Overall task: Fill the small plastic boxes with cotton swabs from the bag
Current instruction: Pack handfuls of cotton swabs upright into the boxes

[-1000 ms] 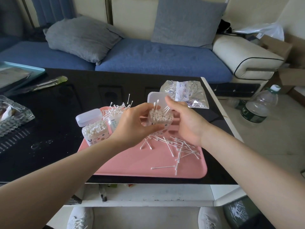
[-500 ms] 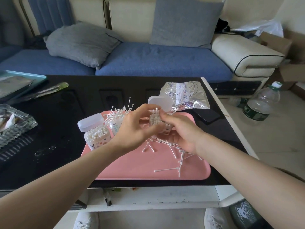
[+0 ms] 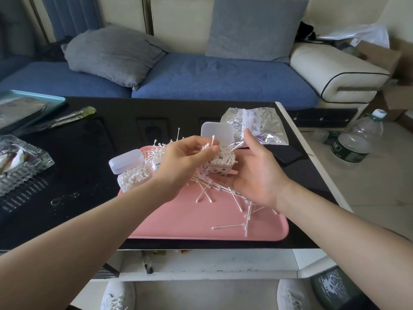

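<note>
Left hand [image 3: 185, 159]: thumb and fingertips pinch a few cotton swabs [image 3: 211, 140], tips up, right above the open mouth of a small plastic box [image 3: 220, 164].

Right hand [image 3: 252, 175]: palm turned up, cups that box from below and from the right, thumb raised beside it. The box is held tilted just above the pink tray [image 3: 201, 224]. It is packed with swabs standing on end, and its hinged lid [image 3: 218, 133] stands open behind.

Second box [image 3: 134, 179]: on the tray's left far corner, full of swabs, lid flipped back.

Loose swabs [image 3: 223, 193]: scattered on the tray under and near the right hand; another bunch sticks up behind the left hand.

Bag [image 3: 261, 126]: crinkled clear plastic, lying on the black worktop [image 3: 78, 153] just beyond the tray's far right corner.
</note>
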